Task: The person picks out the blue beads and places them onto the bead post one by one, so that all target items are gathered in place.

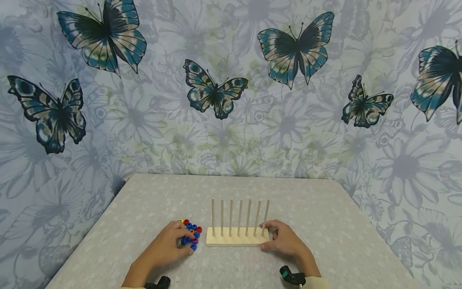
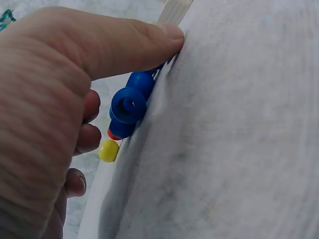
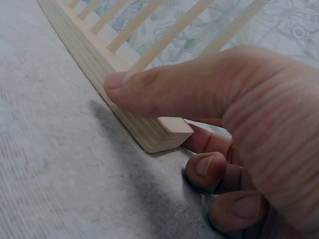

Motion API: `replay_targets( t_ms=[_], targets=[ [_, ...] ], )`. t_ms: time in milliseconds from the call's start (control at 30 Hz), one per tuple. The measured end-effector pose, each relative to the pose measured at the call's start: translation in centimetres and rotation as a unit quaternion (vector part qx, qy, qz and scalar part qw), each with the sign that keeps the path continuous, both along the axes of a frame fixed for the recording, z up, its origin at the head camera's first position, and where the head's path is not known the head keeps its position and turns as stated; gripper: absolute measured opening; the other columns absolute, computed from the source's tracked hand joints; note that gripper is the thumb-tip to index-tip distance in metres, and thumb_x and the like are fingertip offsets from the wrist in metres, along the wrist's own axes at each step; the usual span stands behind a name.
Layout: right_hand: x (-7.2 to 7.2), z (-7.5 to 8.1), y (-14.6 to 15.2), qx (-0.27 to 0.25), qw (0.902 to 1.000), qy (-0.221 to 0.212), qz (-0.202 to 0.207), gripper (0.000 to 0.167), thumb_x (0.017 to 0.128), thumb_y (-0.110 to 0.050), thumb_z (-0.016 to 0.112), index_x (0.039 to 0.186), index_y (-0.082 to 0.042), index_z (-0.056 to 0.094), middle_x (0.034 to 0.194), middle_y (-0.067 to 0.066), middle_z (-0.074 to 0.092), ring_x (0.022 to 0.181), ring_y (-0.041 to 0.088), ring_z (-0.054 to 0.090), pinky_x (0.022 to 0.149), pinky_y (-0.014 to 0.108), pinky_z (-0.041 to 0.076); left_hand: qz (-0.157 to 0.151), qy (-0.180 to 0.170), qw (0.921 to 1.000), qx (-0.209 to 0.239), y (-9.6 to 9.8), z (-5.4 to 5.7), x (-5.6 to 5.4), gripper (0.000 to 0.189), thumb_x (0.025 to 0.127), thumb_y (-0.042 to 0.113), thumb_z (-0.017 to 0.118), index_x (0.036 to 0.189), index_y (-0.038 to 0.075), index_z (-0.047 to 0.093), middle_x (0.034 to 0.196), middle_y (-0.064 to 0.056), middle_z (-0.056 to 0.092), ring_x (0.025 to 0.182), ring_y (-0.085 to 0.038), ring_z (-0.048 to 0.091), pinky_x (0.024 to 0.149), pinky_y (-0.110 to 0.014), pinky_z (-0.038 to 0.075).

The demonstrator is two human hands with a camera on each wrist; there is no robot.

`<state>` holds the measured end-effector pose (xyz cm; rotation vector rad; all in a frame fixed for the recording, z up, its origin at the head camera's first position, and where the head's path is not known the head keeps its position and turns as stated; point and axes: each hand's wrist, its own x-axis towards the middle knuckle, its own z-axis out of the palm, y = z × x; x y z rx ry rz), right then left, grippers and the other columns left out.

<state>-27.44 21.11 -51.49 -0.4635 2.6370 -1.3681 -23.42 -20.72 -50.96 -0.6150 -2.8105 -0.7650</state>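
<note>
A pale wooden peg stand (image 1: pixel 238 237) with several upright dowels sits on the table. My right hand (image 1: pixel 285 241) grips its right end, the thumb (image 3: pixel 149 92) along the near edge and the fingers behind the end. Left of the stand lies a small pile of beads (image 1: pixel 196 235), mostly blue with some red, orange, purple and yellow. My left hand (image 1: pixel 169 245) is around the pile's left side, fingers over the beads and thumb at the near side. In the left wrist view a blue bead (image 2: pixel 128 105) shows its hole, with a yellow bead (image 2: pixel 108 151) beyond. The hand partly hides the pile.
The table (image 1: pixel 288 200) has a pale patterned cover and reaches to a wall (image 1: pixel 223 144) with butterfly and flower patterns. A dark strap device (image 1: pixel 292 277) is at the right wrist, and another (image 1: pixel 159 283) at the left.
</note>
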Motion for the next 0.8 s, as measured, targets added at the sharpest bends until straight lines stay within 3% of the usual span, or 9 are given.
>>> replay_targets(
  t_ms=[233,433,633,800],
  targets=[
    [-0.02,0.06,0.07,-0.003,1.0,0.003,0.001,0.062,0.065,-0.026,0.095,0.121,-0.017,0.069,0.114,0.003,0.065,0.067,0.01,0.044,0.056,0.022,0.039,0.005,-0.011,0.9999,-0.002,0.13,0.02,-0.28,0.031,0.071,0.043,0.089,0.097,0.042,0.071,0.092,0.021,0.054,0.086,-0.001,0.044,0.074,-0.024,0.04],
    [-0.12,0.01,0.09,-0.006,1.0,-0.001,0.006,0.063,0.065,-0.026,0.095,0.121,-0.017,0.069,0.108,0.004,0.064,0.065,0.01,0.043,0.055,0.023,0.039,0.011,-0.011,0.9998,-0.009,0.22,-0.11,-0.36,0.031,0.071,0.044,0.088,0.097,0.041,0.072,0.093,0.02,0.054,0.088,-0.002,0.043,0.074,-0.023,0.041],
    [-0.3,-0.27,0.28,0.0,1.0,0.001,0.007,0.063,0.065,-0.029,0.095,0.122,-0.019,0.068,0.11,0.001,0.064,0.065,0.008,0.044,0.055,0.022,0.04,0.021,-0.019,0.9994,-0.018,0.44,0.05,-0.33,0.031,0.07,0.046,0.088,0.095,0.04,0.07,0.095,0.02,0.055,0.09,-0.002,0.046,0.078,-0.027,0.044],
    [-0.36,-0.27,0.29,0.002,1.0,0.003,0.008,0.063,0.065,-0.03,0.095,0.122,-0.018,0.069,0.103,0.001,0.063,0.065,0.009,0.044,0.055,0.022,0.04,0.033,-0.028,0.999,-0.014,0.53,0.08,-0.39,0.031,0.069,0.049,0.088,0.091,0.041,0.067,0.096,0.021,0.055,0.094,-0.002,0.049,0.085,-0.034,0.048]
  ],
)
